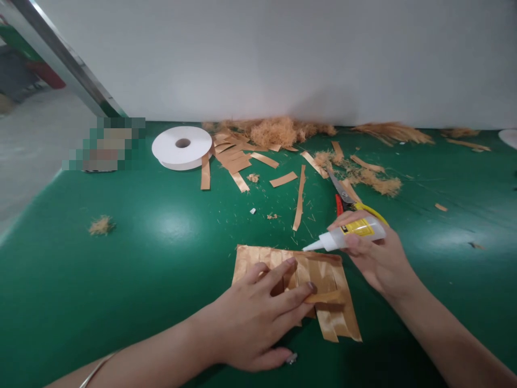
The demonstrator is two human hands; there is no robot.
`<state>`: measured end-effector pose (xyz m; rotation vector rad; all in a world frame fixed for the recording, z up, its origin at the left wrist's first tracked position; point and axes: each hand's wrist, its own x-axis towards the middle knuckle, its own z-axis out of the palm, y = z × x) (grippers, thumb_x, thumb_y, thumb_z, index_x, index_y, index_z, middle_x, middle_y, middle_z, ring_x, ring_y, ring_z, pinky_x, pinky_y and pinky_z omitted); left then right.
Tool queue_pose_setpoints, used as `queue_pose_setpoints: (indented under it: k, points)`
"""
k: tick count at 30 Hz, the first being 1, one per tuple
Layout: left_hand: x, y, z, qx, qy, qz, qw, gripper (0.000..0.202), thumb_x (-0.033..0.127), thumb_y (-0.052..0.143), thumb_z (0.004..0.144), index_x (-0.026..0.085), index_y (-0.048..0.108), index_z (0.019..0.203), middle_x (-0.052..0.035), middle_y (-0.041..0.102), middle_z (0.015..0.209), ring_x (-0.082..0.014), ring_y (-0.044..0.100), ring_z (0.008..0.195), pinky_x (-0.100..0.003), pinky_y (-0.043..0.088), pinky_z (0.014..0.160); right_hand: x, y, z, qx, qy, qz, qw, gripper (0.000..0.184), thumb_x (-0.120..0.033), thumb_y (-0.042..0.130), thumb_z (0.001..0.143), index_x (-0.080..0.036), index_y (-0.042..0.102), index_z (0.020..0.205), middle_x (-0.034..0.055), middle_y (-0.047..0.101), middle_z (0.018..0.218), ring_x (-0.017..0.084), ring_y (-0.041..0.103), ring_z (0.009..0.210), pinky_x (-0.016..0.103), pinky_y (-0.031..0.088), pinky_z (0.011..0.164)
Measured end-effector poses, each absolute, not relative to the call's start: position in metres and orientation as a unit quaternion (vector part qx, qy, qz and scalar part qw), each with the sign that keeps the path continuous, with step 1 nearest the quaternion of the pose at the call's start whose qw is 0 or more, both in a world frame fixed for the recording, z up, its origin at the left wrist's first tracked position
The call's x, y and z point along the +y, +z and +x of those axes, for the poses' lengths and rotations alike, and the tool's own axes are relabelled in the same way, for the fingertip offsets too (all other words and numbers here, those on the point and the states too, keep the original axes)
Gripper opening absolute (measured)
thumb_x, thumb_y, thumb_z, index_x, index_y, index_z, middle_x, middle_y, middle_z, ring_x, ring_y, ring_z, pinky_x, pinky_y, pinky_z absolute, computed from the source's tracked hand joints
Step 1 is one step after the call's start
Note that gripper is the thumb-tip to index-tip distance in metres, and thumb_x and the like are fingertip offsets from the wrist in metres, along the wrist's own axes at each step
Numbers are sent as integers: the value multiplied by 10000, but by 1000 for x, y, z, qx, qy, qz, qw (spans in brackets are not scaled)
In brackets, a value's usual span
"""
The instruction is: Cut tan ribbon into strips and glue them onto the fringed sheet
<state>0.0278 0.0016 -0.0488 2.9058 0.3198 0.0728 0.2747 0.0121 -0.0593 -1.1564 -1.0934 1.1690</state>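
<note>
A mat of golden-brown strips (323, 280) lies on the green table (141, 258) near the front. My left hand (258, 318) rests flat on it, fingers spread, pressing the strips down. My right hand (375, 253) is closed round a small white glue bottle (347, 235) with a yellow label. The bottle's nozzle points left, just above the mat's top edge.
Red and yellow scissors (347, 196) lie just behind the right hand. Loose brown strips (238, 159) and heaps of fibre (278, 131) are scattered toward the wall. A white tape roll (181, 146) sits at back left. A small fibre tuft (100, 225) lies left.
</note>
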Motion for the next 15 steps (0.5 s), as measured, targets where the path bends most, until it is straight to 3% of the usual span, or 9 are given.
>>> queue_pose_setpoints:
  k: [7, 15]
  points:
    - [2, -48, 28, 110, 39, 988, 105, 619, 514, 295, 892, 142, 314, 1387, -60, 336, 1450, -357, 208, 1335, -447, 338, 888, 12, -55, 276, -415, 560, -452, 557, 273, -246, 715, 675, -282, 605, 921, 3, 647, 853, 129, 582, 714, 230, 506, 603]
    - [3, -48, 28, 106, 50, 987, 109, 615, 507, 329, 884, 138, 337, 1374, -76, 362, 1434, -347, 239, 1327, -431, 351, 875, 12, -54, 276, -390, 561, -453, 573, 192, -393, 606, 775, -281, 589, 929, 17, 673, 926, 161, 621, 821, 249, 521, 637]
